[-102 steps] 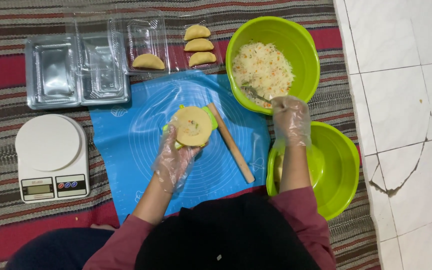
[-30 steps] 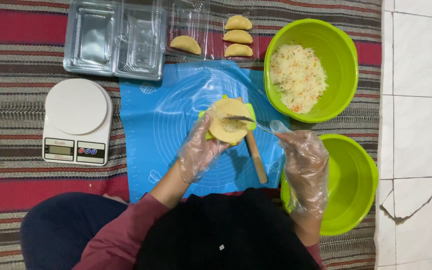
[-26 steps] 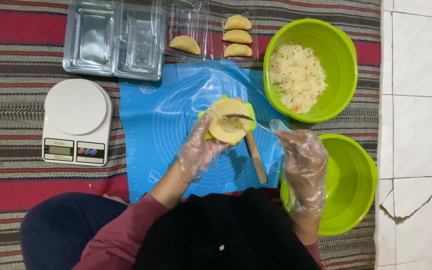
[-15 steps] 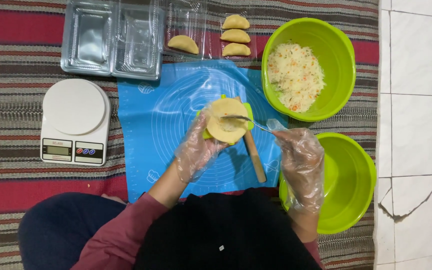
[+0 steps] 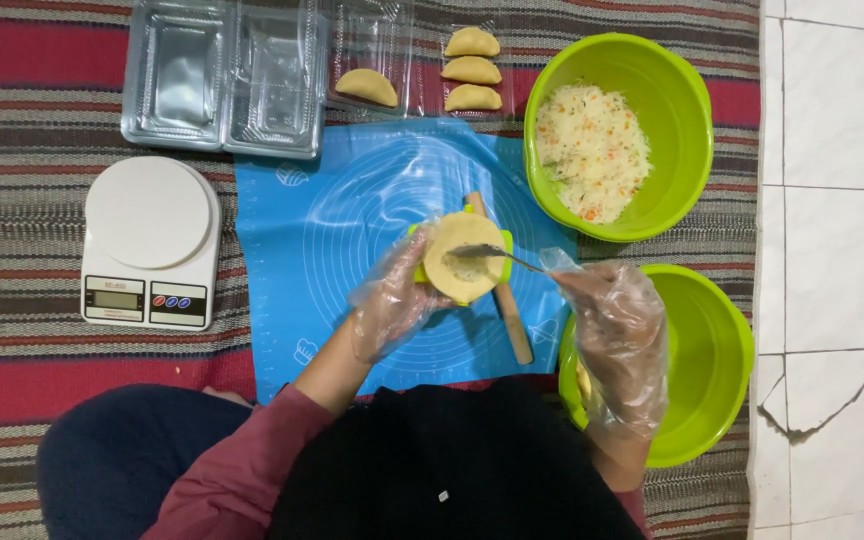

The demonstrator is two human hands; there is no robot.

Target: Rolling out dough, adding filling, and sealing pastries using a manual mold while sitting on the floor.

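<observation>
Clear plastic gloves on hands (image 5: 397, 300), maroon sleeves (image 5: 242, 470)

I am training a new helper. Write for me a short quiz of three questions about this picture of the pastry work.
1. True or false: the left hand holds the green pastry mould with a round dough sheet lying on it.
2. What does the right hand hold? A) the wooden rolling pin B) a spoon C) the kitchen scale
3. How many folded pastries lie in the clear plastic trays above the blue mat?

Key:
1. True.
2. B, the spoon; its tip is over the dough. The rolling pin lies on the blue mat.
3. Four: one pastry alone, and three pastries in a column.
</observation>
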